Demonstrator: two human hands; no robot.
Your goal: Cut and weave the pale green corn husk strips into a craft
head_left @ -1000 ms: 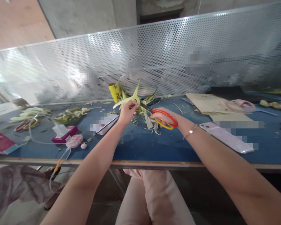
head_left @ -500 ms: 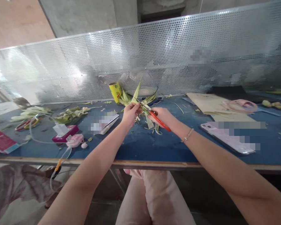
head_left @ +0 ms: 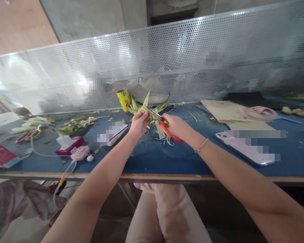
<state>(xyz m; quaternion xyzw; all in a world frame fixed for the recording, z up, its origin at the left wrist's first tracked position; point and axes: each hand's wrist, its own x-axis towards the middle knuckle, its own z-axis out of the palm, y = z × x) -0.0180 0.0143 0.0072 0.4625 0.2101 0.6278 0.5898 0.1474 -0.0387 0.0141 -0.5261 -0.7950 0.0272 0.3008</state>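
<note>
My left hand is closed, its thumb and fingertips pinching a pale green corn husk whose pointed end sticks up beyond them. My right hand grips red-handled scissors. Their metal blades point left toward the pinched husk, close to my left fingertips. Whether the blades touch the husk, I cannot tell. Beneath and behind my hands lie more husk leaves and thin trimmed strips. A yellow cardboard tube leans by the husks, next to the perforated screen.
A perforated metal screen runs behind the blue table. Phones lie left and right. Husk piles, a purple box and a white cable are at left; brown paper is at right.
The scissors' handles have spread apart in my right hand, and more of the metal blades shows. My left hand keeps its pinch on the husk in nearly the same place.
</note>
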